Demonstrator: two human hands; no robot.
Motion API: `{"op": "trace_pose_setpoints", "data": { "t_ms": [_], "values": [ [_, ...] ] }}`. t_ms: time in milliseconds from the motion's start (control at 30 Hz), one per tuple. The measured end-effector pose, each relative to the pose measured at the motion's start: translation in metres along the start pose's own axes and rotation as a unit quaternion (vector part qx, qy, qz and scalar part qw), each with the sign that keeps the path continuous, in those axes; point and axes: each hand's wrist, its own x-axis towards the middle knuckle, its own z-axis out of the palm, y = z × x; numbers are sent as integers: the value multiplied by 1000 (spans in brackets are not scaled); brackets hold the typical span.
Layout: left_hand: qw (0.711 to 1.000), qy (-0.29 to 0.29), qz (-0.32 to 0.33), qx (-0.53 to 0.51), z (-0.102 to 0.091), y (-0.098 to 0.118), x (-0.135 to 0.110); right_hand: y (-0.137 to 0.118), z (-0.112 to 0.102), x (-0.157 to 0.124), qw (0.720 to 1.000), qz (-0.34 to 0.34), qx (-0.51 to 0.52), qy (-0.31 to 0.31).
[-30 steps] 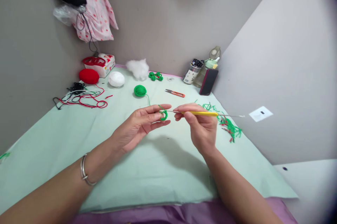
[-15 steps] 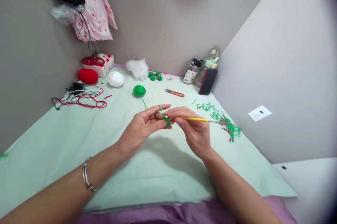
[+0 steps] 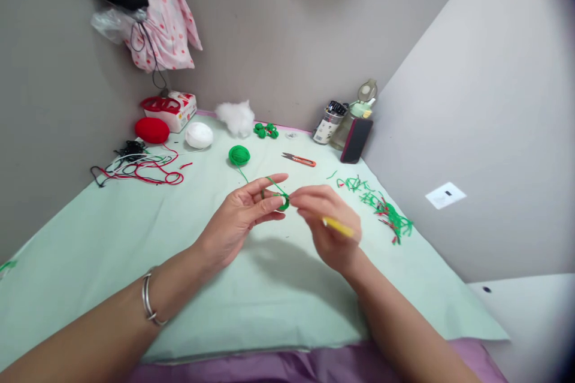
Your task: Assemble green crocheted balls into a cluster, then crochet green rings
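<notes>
Between thumb and fingers, my left hand point(image 3: 238, 212) pinches a small green crochet piece point(image 3: 284, 203). Green yarn runs over its raised index finger and back to the green yarn ball point(image 3: 239, 156) on the table. My right hand point(image 3: 330, 221) is closed around a crochet hook with a yellow handle point(image 3: 339, 226), slightly blurred. The fingertips of that hand are close to the right side of the green piece. I cannot make out the hook's tip.
Orange thread snips point(image 3: 300, 159) lie beyond my hands. Green and red yarn scraps point(image 3: 386, 212) are at right, near a phone point(image 3: 357, 140). Red yarn point(image 3: 153, 130), white yarn point(image 3: 199, 135), tangled strands point(image 3: 144, 167) and white stuffing point(image 3: 236, 118) sit at back left.
My right hand has turned, so the yellow handle now angles down and toward me instead of pointing right. My left hand keeps the green piece, with its fingers shifted a little.
</notes>
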Motion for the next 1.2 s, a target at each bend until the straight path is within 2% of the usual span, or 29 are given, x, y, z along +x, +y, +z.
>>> {"op": "trace_pose_setpoints", "data": {
  "t_ms": [100,167,233,300,367,433,500,567,600,667,733,800,867,933,1000,1067,1200],
  "values": [
    [998,-26,-32,-39,-1,0,0,0,2,-5,982,-131,-136,-15],
    [996,-38,-62,-55,-1,1,1,-1,3,-5,984,-133,-116,-3],
    [995,-33,-74,-57,-2,3,2,-2,3,-3,997,-59,-35,21],
    [997,-17,-60,-48,-1,4,3,-3,2,0,995,46,71,53],
    [999,0,-34,-24,1,4,2,-2,1,5,969,143,183,82],
    [1000,14,2,15,3,2,1,1,1,9,927,220,290,92],
    [998,21,33,51,4,-1,-1,5,4,11,884,271,373,73],
    [996,14,48,70,5,-3,-2,7,8,10,863,294,409,41],
    [996,9,48,72,6,-4,-3,7,11,9,866,290,406,28],
    [997,9,42,70,7,-5,-3,5,15,6,901,248,354,23],
    [997,28,41,64,8,-5,-4,1,18,2,952,176,250,34],
    [997,45,38,49,9,-6,-4,-3,18,-2,990,88,106,41],
    [998,44,28,19,10,-6,-4,-5,16,-6,999,0,-29,33],
    [999,31,1,-16,10,-6,-4,-4,14,-9,994,-44,-92,36],
    [999,14,-29,-42,8,-4,-4,-3,13,-9,997,-22,-54,43],
    [997,-4,-48,-56,6,-1,-2,-2,11,-6,998,32,34,52],
    [997,-20,-42,-59,-1,6,1,1,6,4,967,141,190,94]
  ]
}}
